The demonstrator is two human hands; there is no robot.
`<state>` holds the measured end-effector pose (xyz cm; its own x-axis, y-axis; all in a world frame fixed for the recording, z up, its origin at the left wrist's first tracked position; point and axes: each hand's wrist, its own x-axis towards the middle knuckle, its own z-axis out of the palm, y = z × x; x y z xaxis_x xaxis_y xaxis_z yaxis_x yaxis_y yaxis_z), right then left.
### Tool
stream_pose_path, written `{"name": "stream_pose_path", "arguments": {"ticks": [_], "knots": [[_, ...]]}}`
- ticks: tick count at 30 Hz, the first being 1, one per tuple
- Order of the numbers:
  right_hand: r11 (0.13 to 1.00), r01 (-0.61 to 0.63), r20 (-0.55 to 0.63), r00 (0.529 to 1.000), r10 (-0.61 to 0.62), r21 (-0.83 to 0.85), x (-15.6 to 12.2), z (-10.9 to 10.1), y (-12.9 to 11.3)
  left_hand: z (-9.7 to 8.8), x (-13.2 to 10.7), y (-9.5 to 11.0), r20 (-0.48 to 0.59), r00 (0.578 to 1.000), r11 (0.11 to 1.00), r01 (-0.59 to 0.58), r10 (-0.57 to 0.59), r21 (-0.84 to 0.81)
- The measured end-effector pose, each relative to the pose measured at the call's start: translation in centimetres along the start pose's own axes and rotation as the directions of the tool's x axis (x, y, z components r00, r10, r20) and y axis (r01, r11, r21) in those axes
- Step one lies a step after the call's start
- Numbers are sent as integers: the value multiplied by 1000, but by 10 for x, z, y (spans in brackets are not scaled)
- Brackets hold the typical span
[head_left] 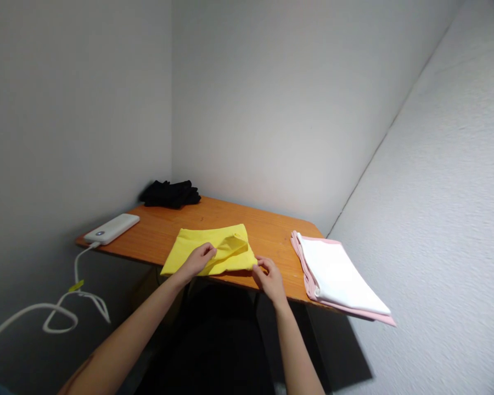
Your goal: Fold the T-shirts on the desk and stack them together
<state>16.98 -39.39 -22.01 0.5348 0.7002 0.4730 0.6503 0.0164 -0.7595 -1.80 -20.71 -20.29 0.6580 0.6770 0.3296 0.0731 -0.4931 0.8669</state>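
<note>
A yellow folded cloth (197, 241) lies at the front edge of the wooden table, with a raised fold on its right half. My left hand (200, 259) pinches the upper layer of the cloth near its middle. At the cloth's front right corner, my right hand (269, 277) has its thumb and fingers closed on the edge. The cloth's exact kind of garment cannot be made out.
On the orange-brown table (271, 230), a stack of white and pink folded cloth (337, 269) overhangs the right front edge. Black cloth (170, 193) is heaped in the back left corner. A white power bank (113, 228) with a cable (76, 269) sits at the left edge. Walls enclose the table.
</note>
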Motion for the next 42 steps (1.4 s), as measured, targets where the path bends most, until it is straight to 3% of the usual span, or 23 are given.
{"name": "stream_pose_path", "arguments": {"ticks": [6, 9, 12, 17, 19, 22, 25, 28, 30, 32, 34, 37, 39, 42], "knots": [[995, -32, 10, 999, 31, 89, 3, 2, 4, -1, -5, 10, -40, 999, 995, 32, -36, -94], [991, -23, -8, 1000, 25, 134, 4, -1, -5, -3, -6, 12, -134, 988, 988, 55, -75, -144], [988, -26, -43, 999, 33, 155, 8, -8, -22, -12, -4, 11, -275, 954, 980, 74, -124, -186], [989, -13, -133, 991, 33, 146, 22, -25, -42, -45, 4, 4, -462, 870, 979, 98, -171, -179], [998, -18, -193, 981, 28, 55, 28, -33, -41, -59, 2, 3, -495, 850, 982, 118, -177, -147], [974, -44, -332, 943, -33, -222, 35, -49, -29, -77, -11, 4, -496, 853, 987, 153, -161, -57], [952, -129, -414, 910, 3, -277, 44, -63, -15, -92, -31, 11, -431, 891, 974, 204, -142, 102], [987, -106, -429, 902, 46, -118, 58, -69, -18, -98, -42, 25, -321, 940, 886, 244, -116, 394], [997, -53, -392, 917, 73, 62, 68, -66, -35, -93, -37, 37, -250, 966, 858, 189, -74, 477], [951, -14, -282, 954, 106, 310, 76, -60, -65, -82, -23, 51, -175, 985, 917, 68, 2, 394], [845, 24, -151, 986, 67, 534, 80, -55, -101, -68, -5, 67, -84, 989, 961, -100, 125, 258], [703, 68, -34, 997, -62, 708, 80, -55, -152, -49, 13, 94, 53, 946, 945, -321, 319, 54], [663, 77, -5, 994, -110, 745, 82, -58, -174, -39, 14, 110, 149, 922, 932, -339, 356, -127], [709, 97, -13, 992, -123, 699, 95, -59, -179, -26, 7, 123, 320, 897, 924, -196, 304, -328]]}}
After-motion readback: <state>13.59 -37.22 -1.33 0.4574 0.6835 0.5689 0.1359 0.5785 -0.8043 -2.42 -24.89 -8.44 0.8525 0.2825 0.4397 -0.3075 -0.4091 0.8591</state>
